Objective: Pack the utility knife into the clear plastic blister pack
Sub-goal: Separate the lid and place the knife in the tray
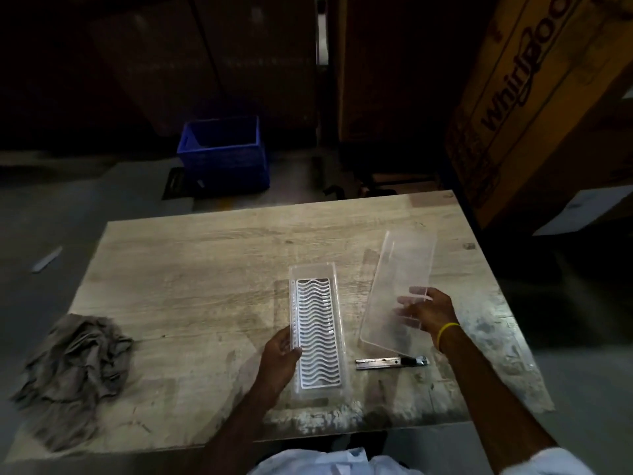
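Under our left hand: clear tray, fingers clasping its edge. Our right hand grips tilted clear lid; utility knife just below it.

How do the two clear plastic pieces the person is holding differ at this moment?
The tray in the left hand holds a white wavy-patterned insert; the cover in the right hand is plain and empty. The tray lies flat on the table; the cover is tilted, far end raised. The tray looks narrower than the cover. Both are clear, oblong plastic, and the utility knife is in neither.
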The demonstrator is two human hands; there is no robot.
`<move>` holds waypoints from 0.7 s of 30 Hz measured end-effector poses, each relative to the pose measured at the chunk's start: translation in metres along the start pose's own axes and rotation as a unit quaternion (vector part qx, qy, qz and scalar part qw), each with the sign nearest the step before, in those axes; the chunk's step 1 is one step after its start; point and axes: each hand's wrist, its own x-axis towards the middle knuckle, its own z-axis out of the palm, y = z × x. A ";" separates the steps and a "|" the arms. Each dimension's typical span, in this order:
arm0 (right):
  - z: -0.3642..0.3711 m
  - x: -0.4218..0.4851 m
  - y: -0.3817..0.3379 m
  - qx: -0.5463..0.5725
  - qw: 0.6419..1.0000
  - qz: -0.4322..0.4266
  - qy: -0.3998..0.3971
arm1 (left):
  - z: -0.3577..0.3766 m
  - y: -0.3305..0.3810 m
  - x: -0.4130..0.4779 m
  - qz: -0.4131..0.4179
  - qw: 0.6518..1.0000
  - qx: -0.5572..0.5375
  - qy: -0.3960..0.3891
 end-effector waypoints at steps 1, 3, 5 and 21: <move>0.000 0.007 -0.001 -0.025 1.000 -0.010 0.016 | 0.000 -0.001 0.001 -0.002 1.000 -0.002 0.000; 0.001 0.020 -0.001 -0.067 0.997 -0.023 0.025 | 0.001 0.000 0.000 -0.009 1.000 -0.008 0.003; 0.002 0.033 0.000 -0.102 0.994 -0.030 0.030 | 0.001 -0.001 0.000 -0.014 1.000 -0.004 0.008; 0.008 0.068 0.005 -0.453 0.864 -0.194 0.103 | 0.006 -0.005 0.002 -0.052 0.999 -0.008 0.005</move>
